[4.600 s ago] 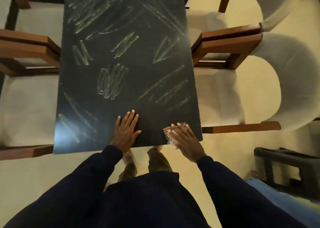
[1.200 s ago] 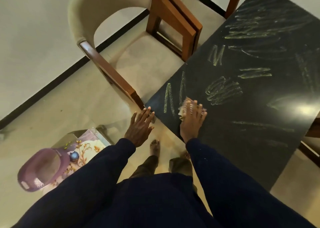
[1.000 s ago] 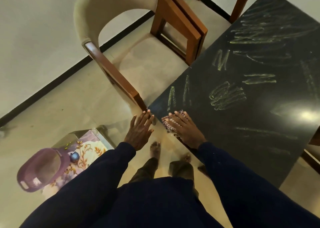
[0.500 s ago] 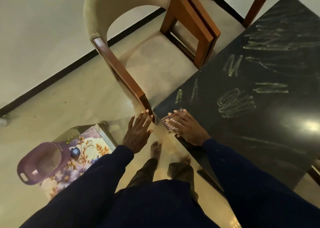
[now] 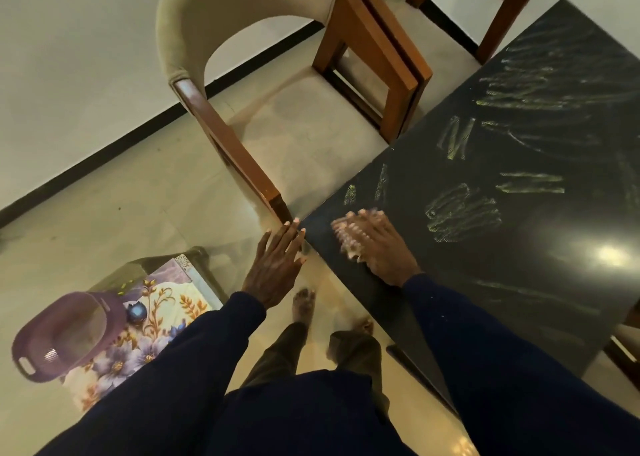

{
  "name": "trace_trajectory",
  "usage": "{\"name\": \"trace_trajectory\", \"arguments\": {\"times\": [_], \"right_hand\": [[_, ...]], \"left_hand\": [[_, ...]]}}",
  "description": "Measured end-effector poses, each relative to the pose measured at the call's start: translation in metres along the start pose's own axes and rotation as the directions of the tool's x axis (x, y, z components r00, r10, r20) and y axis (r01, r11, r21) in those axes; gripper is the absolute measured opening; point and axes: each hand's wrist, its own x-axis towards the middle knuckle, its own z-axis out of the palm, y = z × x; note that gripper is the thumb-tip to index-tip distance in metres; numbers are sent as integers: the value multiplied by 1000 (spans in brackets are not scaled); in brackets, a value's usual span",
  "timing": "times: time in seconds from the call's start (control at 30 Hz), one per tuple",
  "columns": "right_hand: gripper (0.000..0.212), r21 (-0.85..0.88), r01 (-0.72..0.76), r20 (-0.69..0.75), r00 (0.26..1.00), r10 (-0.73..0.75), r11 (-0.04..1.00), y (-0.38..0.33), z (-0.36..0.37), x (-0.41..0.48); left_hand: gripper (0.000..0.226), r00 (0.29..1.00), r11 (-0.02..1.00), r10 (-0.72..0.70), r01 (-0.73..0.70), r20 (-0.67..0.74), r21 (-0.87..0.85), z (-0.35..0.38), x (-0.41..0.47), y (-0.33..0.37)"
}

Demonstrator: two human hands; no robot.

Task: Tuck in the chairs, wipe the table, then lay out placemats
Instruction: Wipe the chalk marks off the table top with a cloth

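The black table (image 5: pixel 519 282) fills the right side and carries yellow-green chalk scribbles (image 5: pixel 464 216). My right hand (image 5: pixel 377 244) lies flat with straight fingers on a small patterned cloth (image 5: pixel 348 244) and presses it onto the tabletop near the near-left corner; the hand is motion-blurred. My left hand (image 5: pixel 277 265) is open, its fingertips at that corner of the table. A beige padded chair (image 5: pixel 311 133) with wooden arms stands at the table's left side, its seat partly under the edge.
A second wooden chair (image 5: pixel 498 12) stands beyond the first. On the floor at the left, floral mats (image 5: pixel 162 303) lie on a low stand with a purple basket (image 5: pixel 65 334) on them. My bare feet (image 5: pixel 304 303) stand just off the table's corner.
My right hand has rubbed the cloth back and forth at the table's corner, and the two chalk strokes there have grown shorter and fainter. My left hand has stayed at the corner.
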Motion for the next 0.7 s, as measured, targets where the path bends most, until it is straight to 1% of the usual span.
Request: {"name": "trace_trajectory", "arguments": {"times": [0.03, 0.07, 0.1, 0.13, 0.17, 0.2, 0.23, 0.27, 0.3, 0.33, 0.37, 0.4, 0.43, 0.47, 0.5, 0.53, 0.57, 0.6, 0.63, 0.67, 0.7], "right_hand": [[84, 9, -194, -70, 978, 194, 981, 6, -2, 0], [81, 37, -397, -131, 908, 398, 917, 7, -1, 6], [80, 77, -555, -173, 811, 559, 828, 0, -2, 17], [82, 114, -647, -188, 731, 656, 754, -12, -1, 31], [84, 144, -672, -188, 702, 687, 726, -25, 0, 45], [86, 153, -623, -175, 747, 641, 767, -35, 1, 56], [87, 139, -498, -147, 844, 515, 856, -42, 5, 61], [88, 105, -305, -116, 941, 317, 946, -45, 10, 59], [89, 66, -83, -73, 993, 88, 994, -40, 11, 54], [90, 45, 89, -21, 996, -89, 995, -27, 8, 48], [89, 24, 177, 12, 984, -178, 984, -11, 5, 42], [87, 6, 162, -1, 987, -162, 987, 4, 4, 37], [85, -4, 53, -59, 997, -53, 999, 15, 2, 33], [83, 15, -122, -128, 984, 123, 992, 22, 0, 32], [81, 60, -316, -187, 928, 321, 947, 23, -2, 36], [79, 103, -464, -226, 851, 475, 880, 18, -4, 44], [79, 118, -549, -246, 791, 560, 828, 9, -4, 55], [80, 114, -574, -246, 774, 583, 811, -3, -5, 65], [83, 111, -543, -232, 800, 553, 832, -16, -4, 73], [84, 112, -466, -207, 853, 480, 877, -27, -2, 78], [85, 122, -356, -180, 910, 373, 927, -38, 2, 77]], "left_hand": [[59, 1000, 1000, -16, 16, -2, -1, 1, -1, -4], [57, 999, 999, -34, 34, 0, -8, 3, -2, -7], [56, 999, 999, -52, 52, 8, -13, 4, -3, -9], [58, 998, 998, -62, 62, 13, -11, 6, -5, -10], [59, 998, 998, -64, 64, 13, -6, 7, -6, -9], [59, 998, 998, -61, 61, 11, -7, 8, -6, -7], [59, 998, 998, -54, 54, 7, -10, 8, -7, -5], [58, 999, 999, -47, 47, 0, -13, 7, -7, -2], [56, 999, 999, -39, 39, -9, -15, 6, -7, 0], [56, 999, 999, -35, 34, -17, -17, 5, -5, 1], [55, 999, 999, -32, 32, -19, -21, 4, -3, 1], [55, 999, 999, -34, 34, -18, -22, 3, -1, 1], [55, 999, 999, -40, 40, -12, -19, 2, 0, 1], [54, 999, 999, -44, 44, -6, -12, 3, 1, 1], [53, 999, 999, -49, 49, 2, -9, 4, 2, 0], [54, 999, 999, -51, 51, 8, -8, 4, 3, 1], [56, 999, 999, -53, 53, 13, -6, 4, 3, 2], [57, 998, 998, -55, 55, 14, -2, 4, 3, 4], [57, 998, 998, -61, 61, 8, 0, 4, 3, 6], [58, 997, 997, -73, 73, -5, 3, 3, 3, 7], [59, 996, 996, -90, 90, -22, 11, 1, 3, 9]]}}
